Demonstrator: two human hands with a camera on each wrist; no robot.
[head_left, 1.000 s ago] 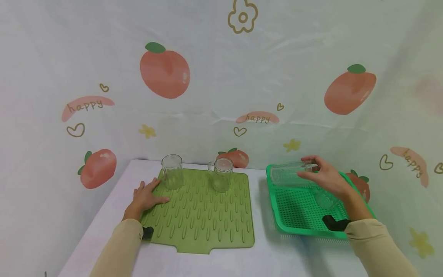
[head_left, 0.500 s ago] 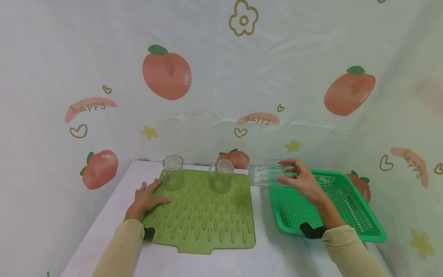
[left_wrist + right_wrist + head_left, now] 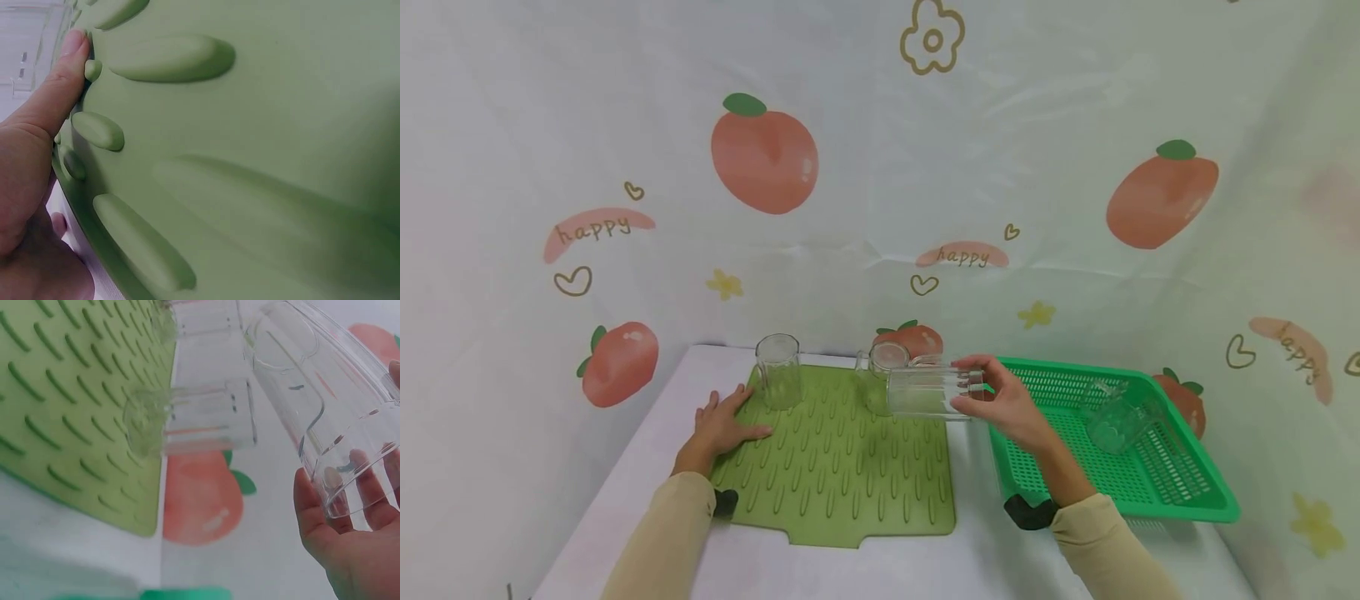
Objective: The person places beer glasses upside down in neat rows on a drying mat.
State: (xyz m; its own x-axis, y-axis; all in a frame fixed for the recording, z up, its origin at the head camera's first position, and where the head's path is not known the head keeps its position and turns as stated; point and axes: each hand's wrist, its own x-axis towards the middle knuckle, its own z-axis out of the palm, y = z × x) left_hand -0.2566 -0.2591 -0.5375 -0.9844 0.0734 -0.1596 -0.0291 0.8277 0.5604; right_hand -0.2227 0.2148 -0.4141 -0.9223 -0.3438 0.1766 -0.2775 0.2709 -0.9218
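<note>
My right hand [image 3: 1003,404] grips a clear glass mug [image 3: 928,393] by one end and holds it sideways above the right back part of the green ridged mat [image 3: 850,475]. In the right wrist view, fingers and thumb wrap round that end of the mug [image 3: 319,381]. Two more glass mugs stand on the mat's back edge: one at the left [image 3: 779,379], and another [image 3: 877,387] partly behind the held mug. My left hand [image 3: 722,425] rests with spread fingers on the mat's left edge; in the left wrist view, its thumb [image 3: 59,81] lies along the ridged surface.
To the right of the mat stands a green plastic basket [image 3: 1213,504] with perforated sides. Clear glassware [image 3: 1116,423] lies inside, its outline hard to make out. A white cloth printed with peaches [image 3: 763,158] hangs behind the white table [image 3: 925,575].
My right hand has carried the glass mug leftward from over the basket to above the mat, keeping it sideways. The left hand stays on the mat's edge.
</note>
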